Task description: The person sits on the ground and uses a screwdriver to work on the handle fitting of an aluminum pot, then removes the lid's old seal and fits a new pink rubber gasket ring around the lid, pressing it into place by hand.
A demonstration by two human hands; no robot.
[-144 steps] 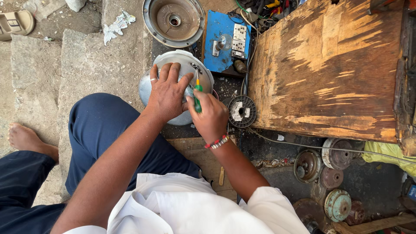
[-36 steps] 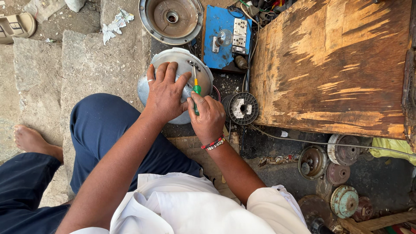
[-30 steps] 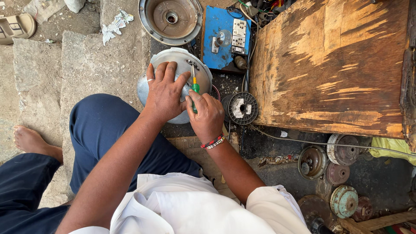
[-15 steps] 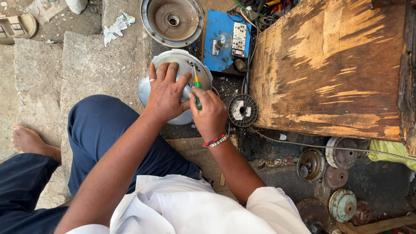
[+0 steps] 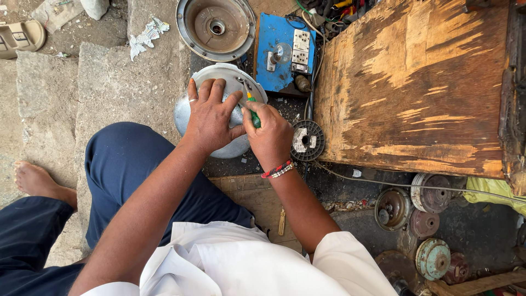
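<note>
A round silvery metal fan-motor housing (image 5: 236, 82) lies on the ground in front of my knee. My left hand (image 5: 211, 118) presses flat on top of it, fingers spread, a ring on one finger. My right hand (image 5: 271, 137) is closed around a green-handled screwdriver (image 5: 253, 112), whose yellow-collared shaft points into the housing's top right. A red and white beaded bracelet (image 5: 276, 169) circles my right wrist.
A second round metal cover (image 5: 216, 27) lies beyond, next to a blue switchboard (image 5: 284, 52). A black wound stator (image 5: 307, 140) sits right of my hand. A worn wooden board (image 5: 416, 82) fills the right; rusty rotors (image 5: 408, 208) lie below it. Stone steps (image 5: 104, 82) and a sandal (image 5: 22, 37) lie left.
Both hands stay on the housing and the screwdriver; only small shifts of the hands and the camera show.
</note>
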